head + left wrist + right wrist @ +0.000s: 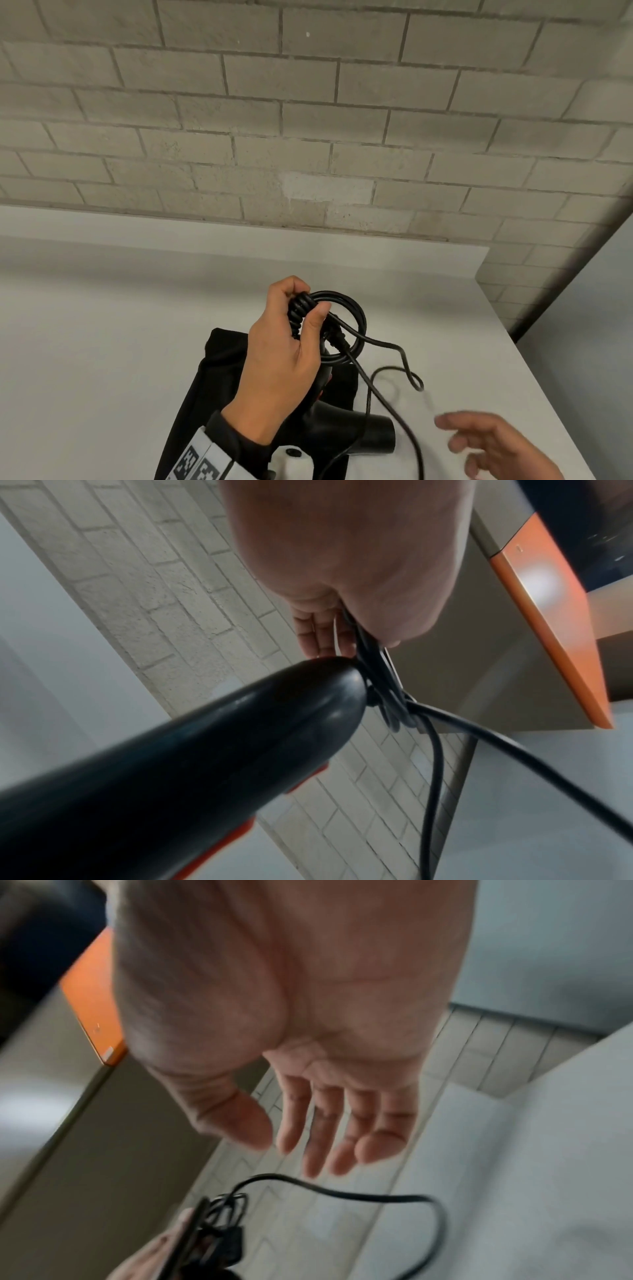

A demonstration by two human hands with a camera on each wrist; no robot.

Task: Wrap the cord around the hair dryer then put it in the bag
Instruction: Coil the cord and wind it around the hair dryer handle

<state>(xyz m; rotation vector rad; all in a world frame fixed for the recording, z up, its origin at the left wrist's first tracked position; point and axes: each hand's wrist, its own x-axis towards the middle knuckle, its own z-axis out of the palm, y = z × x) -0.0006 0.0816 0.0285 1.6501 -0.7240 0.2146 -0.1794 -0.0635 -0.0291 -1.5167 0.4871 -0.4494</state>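
While most of the black plastic hair dryer (346, 428) is hidden behind the left hand (284, 353) and its sleeve, the head view only really gives you the nozzle end, poking out to the right, and a bit of the handle running up toward the hand. So the handle's long axis goes roughly up and away from the camera, nozzle off to the right. In the left wrist view the handle (178, 772) fills the lower left, blurry, with a couple of red bits on its underside that I can't make out properly.

That hand's fingers and thumb are curled tight round several loops of thin black rubber cord (342, 308) bunched at the top of the handle. The loose rest of the cord trails off right of the dryer and curls on the table, and where it ends is smeared by motion blur.

The right hand (493, 445) sits right of the dryer, blurred, cut off by the frame edge, fingers (342, 1123) straight and spread, holding nothing.

The dryer is held up over a flat black fabric bag (212, 387), which lies on a plain white tabletop (102, 325). Behind the dryer is a pale grey brick wall (308, 102). An orange-edged panel (555, 615) shows in both wrist views; no idea what it belongs to.
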